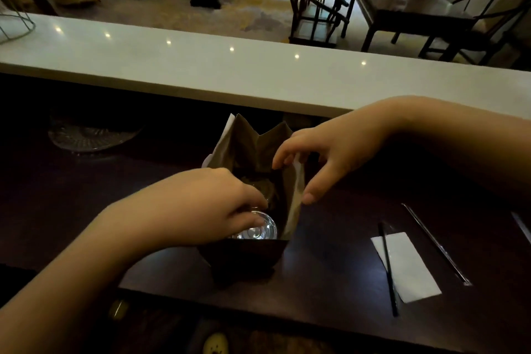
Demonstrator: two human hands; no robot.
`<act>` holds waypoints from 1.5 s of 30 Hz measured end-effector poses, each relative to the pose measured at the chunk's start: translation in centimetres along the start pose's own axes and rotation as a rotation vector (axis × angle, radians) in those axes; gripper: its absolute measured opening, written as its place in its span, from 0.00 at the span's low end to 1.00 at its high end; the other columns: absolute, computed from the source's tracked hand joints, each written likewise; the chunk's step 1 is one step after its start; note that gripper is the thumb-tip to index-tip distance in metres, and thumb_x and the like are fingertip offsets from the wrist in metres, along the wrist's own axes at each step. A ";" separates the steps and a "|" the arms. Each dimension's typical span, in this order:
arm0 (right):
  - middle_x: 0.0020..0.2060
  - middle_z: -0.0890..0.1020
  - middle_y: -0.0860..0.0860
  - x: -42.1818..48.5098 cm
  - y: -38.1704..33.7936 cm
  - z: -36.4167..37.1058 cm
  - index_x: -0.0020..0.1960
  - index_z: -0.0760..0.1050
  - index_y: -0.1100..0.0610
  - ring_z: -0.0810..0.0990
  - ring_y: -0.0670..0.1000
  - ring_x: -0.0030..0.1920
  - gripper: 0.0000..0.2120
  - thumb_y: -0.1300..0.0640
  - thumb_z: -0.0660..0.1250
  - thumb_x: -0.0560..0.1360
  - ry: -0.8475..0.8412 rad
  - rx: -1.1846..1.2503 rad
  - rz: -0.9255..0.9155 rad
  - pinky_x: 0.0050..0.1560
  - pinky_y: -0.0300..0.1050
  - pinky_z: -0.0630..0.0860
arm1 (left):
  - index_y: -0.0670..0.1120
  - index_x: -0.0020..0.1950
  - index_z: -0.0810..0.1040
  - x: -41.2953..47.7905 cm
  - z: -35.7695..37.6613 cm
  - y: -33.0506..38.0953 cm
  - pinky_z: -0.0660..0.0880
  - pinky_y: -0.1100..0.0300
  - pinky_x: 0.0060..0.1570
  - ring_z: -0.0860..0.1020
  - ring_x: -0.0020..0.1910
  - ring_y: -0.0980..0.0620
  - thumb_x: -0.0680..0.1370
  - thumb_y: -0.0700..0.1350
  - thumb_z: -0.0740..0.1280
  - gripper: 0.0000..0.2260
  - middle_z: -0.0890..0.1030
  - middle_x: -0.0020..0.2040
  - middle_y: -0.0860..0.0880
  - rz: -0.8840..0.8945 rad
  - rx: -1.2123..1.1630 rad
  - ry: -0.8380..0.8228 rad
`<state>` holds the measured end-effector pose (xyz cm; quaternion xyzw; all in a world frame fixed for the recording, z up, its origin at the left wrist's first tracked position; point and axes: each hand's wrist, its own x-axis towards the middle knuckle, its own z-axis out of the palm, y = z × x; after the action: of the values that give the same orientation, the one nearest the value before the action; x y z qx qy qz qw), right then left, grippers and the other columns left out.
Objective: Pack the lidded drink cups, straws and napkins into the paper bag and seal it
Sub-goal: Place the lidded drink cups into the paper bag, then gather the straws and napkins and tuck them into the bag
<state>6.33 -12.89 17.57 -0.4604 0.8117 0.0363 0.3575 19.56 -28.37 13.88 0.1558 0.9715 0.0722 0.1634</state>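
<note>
A brown paper bag (pixel 250 146) stands open on the dark counter in front of me. Inside its near end sits a drink cup with a clear plastic lid (pixel 260 230). My left hand (pixel 207 207) reaches into the bag from the left, its fingers closed on the lid's rim. My right hand (pixel 324 149) holds the bag's right wall, fingers inside and thumb outside. To the right lie a white napkin (pixel 411 270) with a black straw (pixel 388 267) across it, and a wrapped straw (pixel 436 244) further right.
A raised white countertop (pixel 230 72) runs across behind the bag. A patterned glass dish (pixel 92 135) sits at the back left of the dark counter (pixel 330 282). Another wrapped item (pixel 521 225) pokes in at the right edge. Chairs and tables stand in the room beyond.
</note>
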 end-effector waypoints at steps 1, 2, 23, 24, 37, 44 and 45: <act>0.63 0.69 0.43 -0.8 0.3 0.0 0.68 0.64 0.42 0.69 0.46 0.65 0.31 0.43 0.70 0.68 0.010 0.003 0.005 0.64 0.43 0.69 | 0.59 0.64 0.72 0.3 -0.3 0.5 0.75 0.60 0.55 0.78 0.53 0.62 0.77 0.58 0.57 0.16 0.82 0.55 0.57 -0.018 0.010 -0.006; 0.64 0.69 0.43 -1.7 0.7 0.0 0.68 0.64 0.42 0.69 0.47 0.65 0.30 0.44 0.70 0.69 0.019 0.010 0.016 0.64 0.44 0.69 | 0.59 0.64 0.72 0.5 -0.8 1.2 0.75 0.60 0.55 0.78 0.53 0.62 0.77 0.58 0.57 0.16 0.82 0.55 0.57 -0.047 0.025 -0.008; 0.63 0.76 0.55 -9.5 19.4 20.6 0.66 0.71 0.59 0.75 0.56 0.62 0.22 0.50 0.64 0.76 0.118 0.294 0.618 0.60 0.44 0.70 | 0.42 0.57 0.78 22.0 11.8 17.6 0.74 0.53 0.51 0.78 0.56 0.42 0.76 0.54 0.63 0.18 0.80 0.59 0.42 -0.160 -0.151 -0.155; 0.62 0.77 0.57 -9.0 20.2 22.2 0.65 0.72 0.60 0.75 0.57 0.61 0.20 0.51 0.64 0.77 0.131 0.309 0.647 0.59 0.45 0.71 | 0.41 0.58 0.77 22.9 13.2 18.2 0.74 0.53 0.50 0.78 0.56 0.42 0.76 0.52 0.63 0.18 0.79 0.59 0.41 -0.192 -0.185 -0.167; 0.63 0.73 0.62 -1.0 22.9 32.4 0.63 0.64 0.63 0.74 0.62 0.62 0.25 0.59 0.70 0.71 0.567 0.800 1.009 0.58 0.51 0.73 | 0.38 0.64 0.62 28.9 21.8 21.1 0.73 0.49 0.55 0.74 0.62 0.39 0.75 0.39 0.63 0.19 0.73 0.64 0.38 -0.546 -0.552 -0.058; 0.53 0.80 0.62 -2.1 24.4 31.8 0.50 0.78 0.62 0.78 0.61 0.54 0.10 0.63 0.63 0.71 0.737 0.805 0.980 0.50 0.49 0.74 | 0.36 0.61 0.67 30.0 22.4 19.4 0.80 0.46 0.49 0.80 0.50 0.38 0.73 0.38 0.62 0.17 0.78 0.55 0.37 -0.628 -0.842 -0.020; 0.56 0.79 0.61 -2.5 24.9 31.5 0.55 0.77 0.62 0.77 0.62 0.57 0.13 0.62 0.63 0.71 0.766 0.756 1.011 0.53 0.50 0.74 | 0.36 0.59 0.68 30.0 22.6 19.1 0.81 0.45 0.45 0.81 0.43 0.39 0.74 0.38 0.60 0.14 0.78 0.50 0.38 -0.644 -0.950 0.009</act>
<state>5.06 15.46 -10.94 0.1439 0.9499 -0.2488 0.1229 5.67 1.41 -12.45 -0.2390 0.8316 0.4480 0.2251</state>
